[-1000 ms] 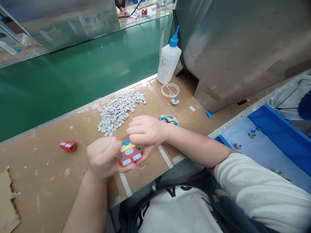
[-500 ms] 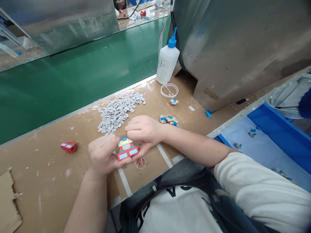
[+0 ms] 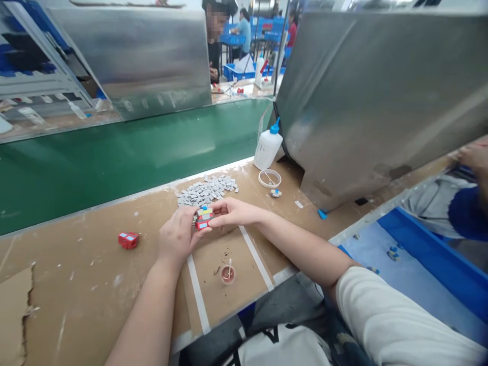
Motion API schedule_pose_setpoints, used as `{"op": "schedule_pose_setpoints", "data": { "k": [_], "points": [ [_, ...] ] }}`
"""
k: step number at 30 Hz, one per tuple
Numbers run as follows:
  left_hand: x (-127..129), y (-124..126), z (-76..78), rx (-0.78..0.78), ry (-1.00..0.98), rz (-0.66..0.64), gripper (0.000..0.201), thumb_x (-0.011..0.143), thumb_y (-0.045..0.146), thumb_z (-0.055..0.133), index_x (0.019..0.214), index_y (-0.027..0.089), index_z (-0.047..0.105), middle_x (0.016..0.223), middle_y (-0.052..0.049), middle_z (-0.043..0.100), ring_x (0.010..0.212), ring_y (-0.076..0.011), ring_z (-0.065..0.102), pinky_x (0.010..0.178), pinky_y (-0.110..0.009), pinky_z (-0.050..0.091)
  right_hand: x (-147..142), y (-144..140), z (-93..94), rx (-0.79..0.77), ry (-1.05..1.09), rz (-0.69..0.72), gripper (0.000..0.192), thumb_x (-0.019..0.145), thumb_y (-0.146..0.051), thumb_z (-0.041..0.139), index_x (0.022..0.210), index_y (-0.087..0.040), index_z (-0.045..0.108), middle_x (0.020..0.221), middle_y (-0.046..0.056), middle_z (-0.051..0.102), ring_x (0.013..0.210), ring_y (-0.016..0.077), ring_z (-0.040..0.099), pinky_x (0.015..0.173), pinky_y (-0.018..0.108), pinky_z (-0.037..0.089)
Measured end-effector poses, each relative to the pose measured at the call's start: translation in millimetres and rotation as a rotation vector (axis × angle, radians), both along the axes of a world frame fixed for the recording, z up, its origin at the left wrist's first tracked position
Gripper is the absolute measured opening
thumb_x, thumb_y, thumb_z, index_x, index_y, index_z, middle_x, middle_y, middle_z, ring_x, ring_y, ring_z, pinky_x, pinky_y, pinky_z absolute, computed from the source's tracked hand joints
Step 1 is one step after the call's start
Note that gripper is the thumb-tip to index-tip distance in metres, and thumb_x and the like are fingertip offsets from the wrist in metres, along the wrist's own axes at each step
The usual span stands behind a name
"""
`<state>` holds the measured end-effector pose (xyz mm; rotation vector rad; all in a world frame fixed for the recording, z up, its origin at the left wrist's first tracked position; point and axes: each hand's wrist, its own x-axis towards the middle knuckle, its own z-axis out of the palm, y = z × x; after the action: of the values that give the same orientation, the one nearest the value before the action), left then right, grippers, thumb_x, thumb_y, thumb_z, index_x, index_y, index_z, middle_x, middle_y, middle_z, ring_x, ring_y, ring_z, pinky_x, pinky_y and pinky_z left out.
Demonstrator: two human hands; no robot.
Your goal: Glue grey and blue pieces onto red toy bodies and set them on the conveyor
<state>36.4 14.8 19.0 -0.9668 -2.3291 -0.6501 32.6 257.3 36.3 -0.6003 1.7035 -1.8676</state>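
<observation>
Between my two hands is a small red toy car [image 3: 204,219] with light-blue windows and a grey, yellow and blue piece on its top. My left hand [image 3: 178,231] grips it from the left, thumb along its lower edge. From the right, the fingers of my right hand [image 3: 233,212] close on its other side. Just behind my hands lies a pile of small grey pieces [image 3: 209,189]. A red toy piece with light-blue windows [image 3: 128,240] sits apart to the left. Nearer to me stands a small round cup [image 3: 227,274] with a white stick in it.
A white bottle with a blue nozzle [image 3: 268,147] stands behind a tape ring [image 3: 270,178], near a small yellow-and-blue part [image 3: 275,193]. Metal panels [image 3: 366,101] rise at the back. A blue tray [image 3: 430,259] is at right, torn cardboard [image 3: 15,315] at left. A co-worker [image 3: 215,40] sits opposite.
My view has tilted up, bringing a co-worker into sight. My hands have moved away from my body with the toy car, uncovering the cup. Both still hold the car.
</observation>
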Motion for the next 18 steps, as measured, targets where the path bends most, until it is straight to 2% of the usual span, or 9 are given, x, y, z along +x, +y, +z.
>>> {"op": "schedule_pose_setpoints", "data": {
  "k": [3,5,7,10,13,16,18],
  "points": [
    [-3.3,4.0,-6.7,0.121,-0.148,0.121,0.055,0.11,0.062,0.054,0.145,0.021,0.058,0.127,-0.013,0.075,0.093,-0.0233,0.073,0.082,-0.033,0.057,-31.8,-4.5,-3.7,0.061,-0.029,-0.065,0.058,0.076,-0.062,0.092,0.106,-0.015,0.077,0.092,0.003,0.074,0.079,0.0117,0.064,0.069,0.023,0.055],
    [-5.0,8.3,-11.5,0.288,-0.25,0.204,0.057,0.11,0.059,0.056,0.151,0.02,0.052,0.127,-0.012,0.072,0.081,-0.0184,0.068,0.077,-0.033,0.057,-65.2,-9.1,-3.5,0.182,0.057,-0.199,0.057,0.08,-0.062,0.088,0.11,-0.015,0.078,0.095,0.004,0.076,0.078,0.0123,0.063,0.068,0.024,0.053],
    [-6.1,13.0,-15.7,0.413,-0.313,0.239,0.05,0.111,0.05,0.056,0.151,0.02,0.05,0.123,-0.009,0.071,0.073,-0.0146,0.063,0.074,-0.03,0.056,-107.6,-13.8,-1.5,0.357,0.179,-0.363,0.055,0.085,-0.059,0.083,0.117,-0.015,0.077,0.101,0.007,0.079,0.08,0.0138,0.064,0.069,0.025,0.052],
    [-6.1,18.5,-20.2,0.401,-0.337,0.217,0.037,0.11,0.033,0.057,0.145,0.024,0.054,0.114,-0.005,0.074,0.069,-0.0125,0.062,0.072,-0.028,0.055,-177.9,-18.8,1.8,0.523,0.291,-0.502,0.04,0.089,-0.04,0.083,0.115,-0.012,0.074,0.105,0.009,0.079,0.088,0.0157,0.064,0.081,0.026,0.051],
    [-4.6,20.8,-23.6,0.339,-0.305,0.151,0.033,0.11,0.024,0.054,0.143,0.026,0.055,0.109,-0.002,0.077,0.071,-0.0135,0.067,0.075,-0.028,0.056,-236.7,-22.6,0.1,0.659,0.373,-0.572,0.03,0.084,-0.023,0.085,0.106,-0.011,0.071,0.095,0.007,0.076,0.087,0.0153,0.06,0.089,0.029,0.049],
    [-3.6,21.7,-26.7,0.325,-0.292,0.116,0.033,0.109,0.021,0.052,0.142,0.027,0.055,0.105,-0.001,0.078,0.071,-0.0146,0.07,0.075,-0.029,0.057,-269.5,-32.3,-6.8,0.753,0.458,-0.593,0.026,0.084,-0.018,0.082,0.106,-0.011,0.069,0.092,0.005,0.071,0.085,0.0156,0.055,0.09,0.031,0.048],
    [-3.6,22.2,-27.9,0.329,-0.298,0.111,0.031,0.108,0.02,0.052,0.139,0.026,0.055,0.106,-0.002,0.079,0.07,-0.015,0.071,0.072,-0.029,0.057,-275.1,-43.0,-10.6,0.77,0.543,-0.586,0.026,0.087,-0.019,0.078,0.111,-0.011,0.069,0.099,0.008,0.07,0.089,0.0171,0.056,0.093,0.033,0.049]
  ]
}}
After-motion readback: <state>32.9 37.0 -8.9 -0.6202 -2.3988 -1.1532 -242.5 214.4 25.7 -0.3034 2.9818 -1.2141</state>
